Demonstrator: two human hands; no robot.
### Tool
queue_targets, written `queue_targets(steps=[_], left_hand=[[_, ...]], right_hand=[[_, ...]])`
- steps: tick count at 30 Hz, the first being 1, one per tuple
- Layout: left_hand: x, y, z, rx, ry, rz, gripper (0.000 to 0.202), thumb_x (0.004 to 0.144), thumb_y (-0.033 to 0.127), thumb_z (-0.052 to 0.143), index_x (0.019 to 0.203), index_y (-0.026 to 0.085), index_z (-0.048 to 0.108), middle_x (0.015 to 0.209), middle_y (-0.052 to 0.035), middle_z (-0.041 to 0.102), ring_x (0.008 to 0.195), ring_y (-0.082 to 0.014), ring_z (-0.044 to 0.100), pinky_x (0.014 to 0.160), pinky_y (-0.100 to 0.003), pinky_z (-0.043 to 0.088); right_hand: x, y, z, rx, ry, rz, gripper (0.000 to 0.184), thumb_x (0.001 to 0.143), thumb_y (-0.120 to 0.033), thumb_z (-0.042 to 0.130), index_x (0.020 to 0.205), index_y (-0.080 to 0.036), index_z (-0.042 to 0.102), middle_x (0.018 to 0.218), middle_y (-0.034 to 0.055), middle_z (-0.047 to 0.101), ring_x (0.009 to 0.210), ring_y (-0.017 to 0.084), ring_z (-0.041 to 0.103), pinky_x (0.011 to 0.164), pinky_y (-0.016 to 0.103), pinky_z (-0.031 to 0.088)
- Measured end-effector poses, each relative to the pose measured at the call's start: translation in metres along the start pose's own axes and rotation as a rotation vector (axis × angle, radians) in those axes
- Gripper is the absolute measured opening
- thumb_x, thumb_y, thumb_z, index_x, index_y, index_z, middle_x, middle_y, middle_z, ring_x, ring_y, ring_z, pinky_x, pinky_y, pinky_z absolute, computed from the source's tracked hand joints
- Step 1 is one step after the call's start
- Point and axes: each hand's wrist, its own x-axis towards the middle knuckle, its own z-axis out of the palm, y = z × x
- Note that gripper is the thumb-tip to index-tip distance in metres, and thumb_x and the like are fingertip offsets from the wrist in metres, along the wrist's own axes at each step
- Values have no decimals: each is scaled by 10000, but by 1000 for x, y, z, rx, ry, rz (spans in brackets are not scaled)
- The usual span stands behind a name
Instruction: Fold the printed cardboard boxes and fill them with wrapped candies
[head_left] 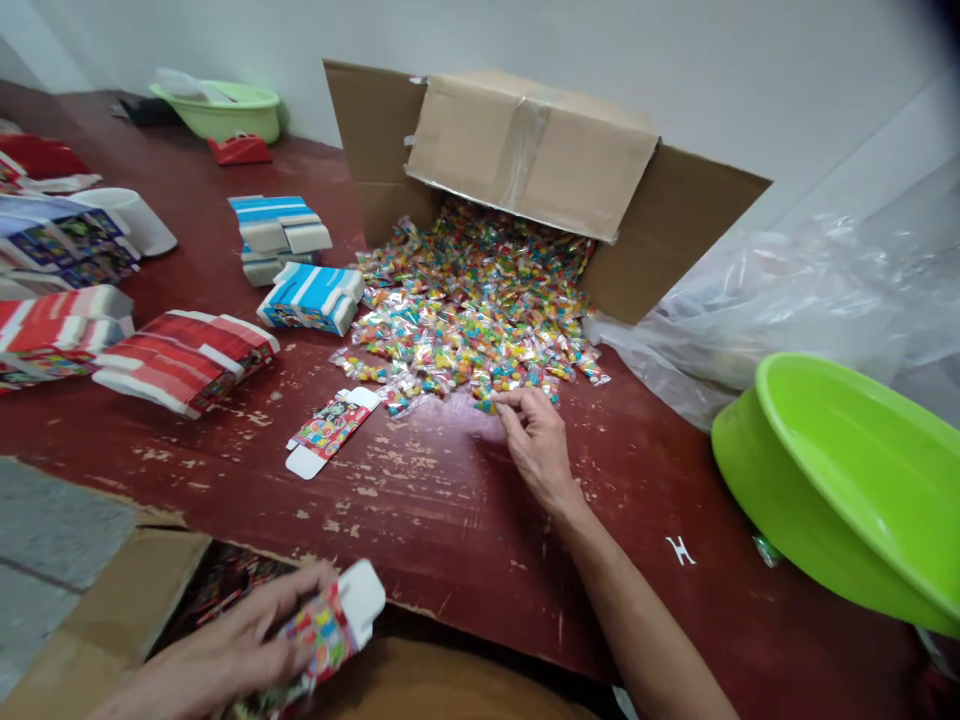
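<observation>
My left hand [259,635] is closed around a small red printed carton [324,632], its white end flap raised, over the table's front edge. At the front of the heap of candy packets [465,320], my right hand [536,440] pinches the edge of a small clear candy packet [487,406] with colourful pieces inside. The heap spills from a cardboard box [532,140] lying on its side with its flaps spread. Between my hands and the heap, a flattened red carton [330,430] lies on the table.
Stacks of red cartons [187,360] and blue cartons [311,298] stand to the left. A green basin [780,480] is at the right, beside plastic sheeting [750,300]. Another cardboard box [97,620] sits below the table edge. A pale green basin [225,115] stands far back.
</observation>
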Motion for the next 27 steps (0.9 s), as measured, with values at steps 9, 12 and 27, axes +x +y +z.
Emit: queue_targets(steps=[9,12,27], left_hand=[[23,54,73,-30,-210,292,390,829,377,732,1141,219,559,765,28,618,574,-107,521,544,-215,420],[25,54,85,-31,-200,320,446,830,361,730,1202,221,528,731,38,602,564,-111,510,527,-212,402],[30,48,97,-305,-218,245,494,763,352,841,1180,207,618,868,-29,717,651,-138,660,663,-262,531]], right_hand=[[-47,-61,4,538,-241,293,150,838,-336,682,857,-198,736,772,26,733,636,145,601,610,271,479],[-53,-62,8,419,-238,198,110,861,-284,661,862,-207,738,786,29,733,642,144,608,622,274,484],[-58,-55,8,994,-611,637,489,717,-390,848,1107,-198,624,777,-32,635,535,73,538,533,210,466]])
